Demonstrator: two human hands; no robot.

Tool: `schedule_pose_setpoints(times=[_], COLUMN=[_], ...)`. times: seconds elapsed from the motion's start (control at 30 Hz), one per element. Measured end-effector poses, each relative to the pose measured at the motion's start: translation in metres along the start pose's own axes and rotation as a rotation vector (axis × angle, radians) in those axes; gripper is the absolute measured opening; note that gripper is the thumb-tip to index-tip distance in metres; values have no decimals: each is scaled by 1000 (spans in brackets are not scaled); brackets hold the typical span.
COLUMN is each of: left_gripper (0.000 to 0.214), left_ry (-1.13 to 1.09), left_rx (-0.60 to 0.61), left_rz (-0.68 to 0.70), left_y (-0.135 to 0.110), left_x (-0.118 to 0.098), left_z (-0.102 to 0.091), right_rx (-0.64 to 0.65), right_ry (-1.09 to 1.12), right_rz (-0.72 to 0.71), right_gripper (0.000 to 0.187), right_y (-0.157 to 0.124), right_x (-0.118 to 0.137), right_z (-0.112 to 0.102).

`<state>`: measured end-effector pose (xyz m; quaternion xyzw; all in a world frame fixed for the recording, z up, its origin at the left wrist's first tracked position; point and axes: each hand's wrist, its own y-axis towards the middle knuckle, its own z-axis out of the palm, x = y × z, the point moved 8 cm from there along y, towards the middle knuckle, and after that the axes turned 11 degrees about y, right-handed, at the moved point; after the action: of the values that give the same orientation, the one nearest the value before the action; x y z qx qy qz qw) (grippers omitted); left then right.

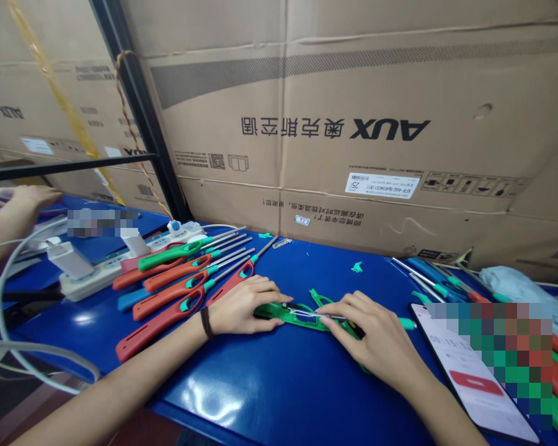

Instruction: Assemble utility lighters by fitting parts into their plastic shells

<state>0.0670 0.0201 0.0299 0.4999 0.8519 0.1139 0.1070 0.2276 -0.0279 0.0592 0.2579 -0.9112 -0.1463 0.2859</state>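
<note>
My left hand (pixel 246 306) grips the left end of a green lighter (pixel 302 319), thumb and fingers on either side of its casing. The casing looks open along the top, with thin white wires and a dark part showing inside. My right hand (pixel 372 328) is closed in a pinch over the lighter's right part, on a thin silver rod (pixel 333 316). A teal end piece (pixel 407 323) sticks out past the right hand; whether it joins the rod is hidden. Left of my left hand lie several long-nosed lighters, among them a red lighter (pixel 160 325).
A phone (pixel 474 378) showing a timer lies at the right, beside more lighters, partly blurred out. A power strip (pixel 81 282) with chargers and cables stands left. A large cardboard box (pixel 325 80) walls the back. Another person's hand (pixel 32 198) is at far left.
</note>
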Motion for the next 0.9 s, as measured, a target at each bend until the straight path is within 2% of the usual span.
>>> schedule_pose_setpoints(times=[0.43, 0.9], left_gripper=[37, 30], left_ry=[0, -6], left_rx=[0, -56], left_rz=[3, 5], left_y=[0, 0], left_x=[0, 0], left_z=[0, 1], right_rx=[-82, 32], right_ry=[9, -43], right_rz=[-45, 35], right_gripper=[16, 14], right_y=[-1, -1], right_x=[-1, -16], right_z=[-2, 10])
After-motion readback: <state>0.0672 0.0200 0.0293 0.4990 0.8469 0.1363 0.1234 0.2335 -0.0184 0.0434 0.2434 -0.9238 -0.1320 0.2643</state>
